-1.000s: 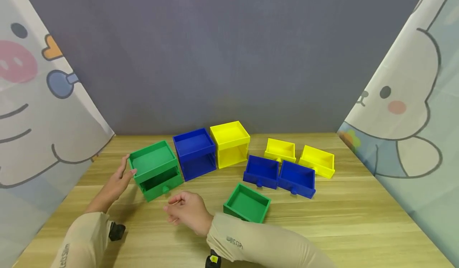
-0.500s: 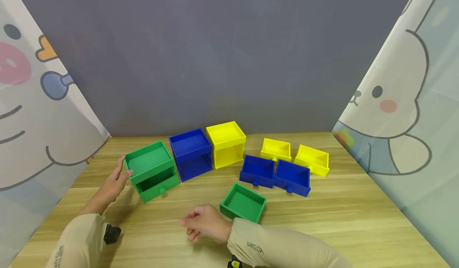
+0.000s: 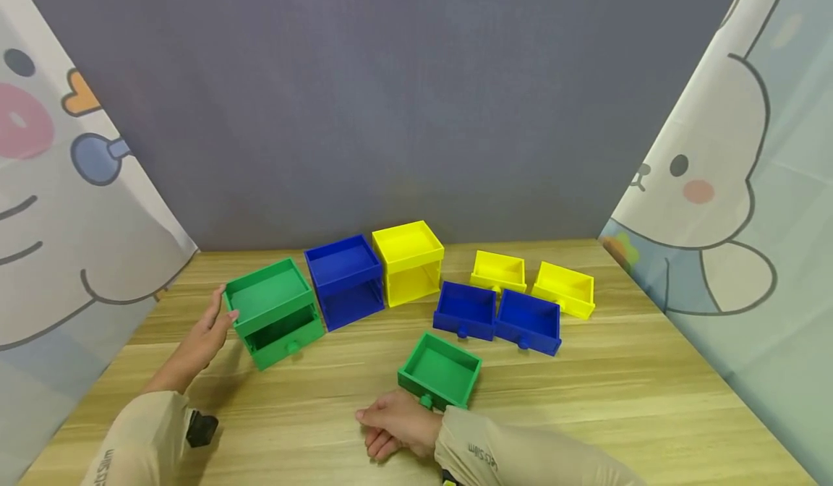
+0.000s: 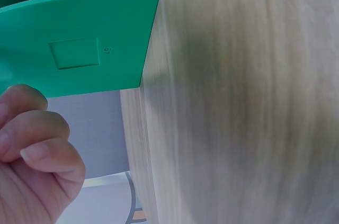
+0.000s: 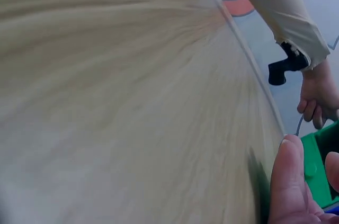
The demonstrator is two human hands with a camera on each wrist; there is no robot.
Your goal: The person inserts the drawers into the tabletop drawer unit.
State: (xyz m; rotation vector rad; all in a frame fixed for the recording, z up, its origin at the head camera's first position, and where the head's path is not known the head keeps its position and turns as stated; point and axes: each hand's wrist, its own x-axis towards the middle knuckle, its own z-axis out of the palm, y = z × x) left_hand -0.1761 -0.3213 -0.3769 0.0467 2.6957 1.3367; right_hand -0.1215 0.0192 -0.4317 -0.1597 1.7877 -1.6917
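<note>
My left hand [image 3: 207, 334] holds the left side of the green cabinet [image 3: 268, 295], thumb near the front corner. In the left wrist view, several curled fingers [image 4: 42, 134] lie against the cabinet's side wall [image 4: 79, 49]. Its lower bay has a knobbed green drawer in it; the bay above is a dark gap. My right hand [image 3: 400, 424] is loosely curled with nothing in it, just in front of a loose green drawer [image 3: 444, 369] whose knob [image 3: 426, 401] faces me. In the right wrist view its fingers [image 5: 288, 181] stand over bare wood.
A blue cabinet [image 3: 345, 263] and a yellow cabinet [image 3: 408, 244] stand right of the green one, fronts hollow. Farther right lie two blue drawers [image 3: 465, 305] and two yellow drawers [image 3: 499, 269]. A grey backdrop [image 3: 416, 110] rises behind the wooden table [image 3: 293, 421].
My right hand has moved right and toward me, from in front of the green cabinet to near the loose green drawer's knob. My left hand stays on the cabinet; the head view shifts slightly.
</note>
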